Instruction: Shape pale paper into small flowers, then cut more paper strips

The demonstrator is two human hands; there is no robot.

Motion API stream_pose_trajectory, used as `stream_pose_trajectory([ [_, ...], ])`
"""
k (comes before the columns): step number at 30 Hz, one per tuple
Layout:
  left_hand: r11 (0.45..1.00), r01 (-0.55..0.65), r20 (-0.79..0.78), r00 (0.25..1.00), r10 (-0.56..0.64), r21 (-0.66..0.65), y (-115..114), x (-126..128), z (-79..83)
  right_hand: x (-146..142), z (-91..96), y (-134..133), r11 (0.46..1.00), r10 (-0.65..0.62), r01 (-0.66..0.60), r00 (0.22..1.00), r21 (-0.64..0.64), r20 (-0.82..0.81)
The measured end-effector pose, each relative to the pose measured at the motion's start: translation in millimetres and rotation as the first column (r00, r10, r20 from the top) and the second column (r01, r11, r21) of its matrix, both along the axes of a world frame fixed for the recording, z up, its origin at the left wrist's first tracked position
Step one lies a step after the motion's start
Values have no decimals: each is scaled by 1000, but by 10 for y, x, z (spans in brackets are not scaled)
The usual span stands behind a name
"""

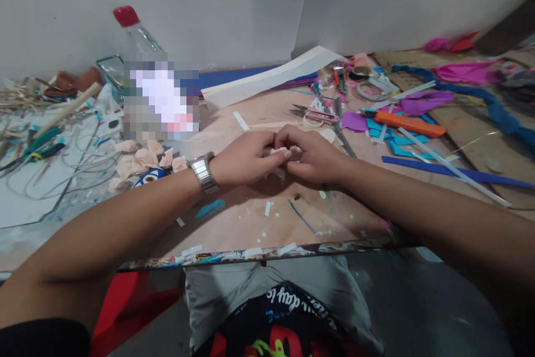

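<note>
My left hand (246, 159), with a watch (203, 172) at its wrist, meets my right hand (317, 156) over the middle of the table. Both hands have their fingers curled round a small pale crumpled piece (276, 175), which looks like paper; most of it is hidden by the fingers. Beside my left wrist lies a cluster of peach crumpled paper pieces (140, 163), with a blue roll of tape (149, 177) against it. Scissors (320, 115) rest beyond my right hand, and an orange cutter knife (409, 123) lies farther right.
A clear bottle with a red cap (126, 16) leans at the back left. Green-handled pliers (44, 142) and thin wire lie at the left. A long cream paper strip (267, 79) crosses the back. Blue strips (455, 170) and purple scraps (426, 102) cover the right side.
</note>
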State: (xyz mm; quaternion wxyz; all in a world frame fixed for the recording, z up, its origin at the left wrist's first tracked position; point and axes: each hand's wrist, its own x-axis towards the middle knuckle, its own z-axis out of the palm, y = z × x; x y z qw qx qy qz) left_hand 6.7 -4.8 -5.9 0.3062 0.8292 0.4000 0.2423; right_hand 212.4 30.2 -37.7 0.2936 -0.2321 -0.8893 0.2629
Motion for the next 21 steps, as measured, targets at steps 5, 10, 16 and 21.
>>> stream_pose_trajectory([
  [5,999,2,95,996,1,-34,50,-24,43,-21,18,-13,995,-63,69,995,73,-77],
  [10,997,-54,152,986,63,-63,71,-23,36,-29,28,-23,983,-103,122,985,136,-137],
  [16,989,-42,264,961,80,-144,62,-11,76,-30,76,-63,958,-163,205,964,198,-211],
  [21,972,-18,342,935,100,-233,57,-1,105,-15,82,-66,952,-171,219,960,215,-221],
])
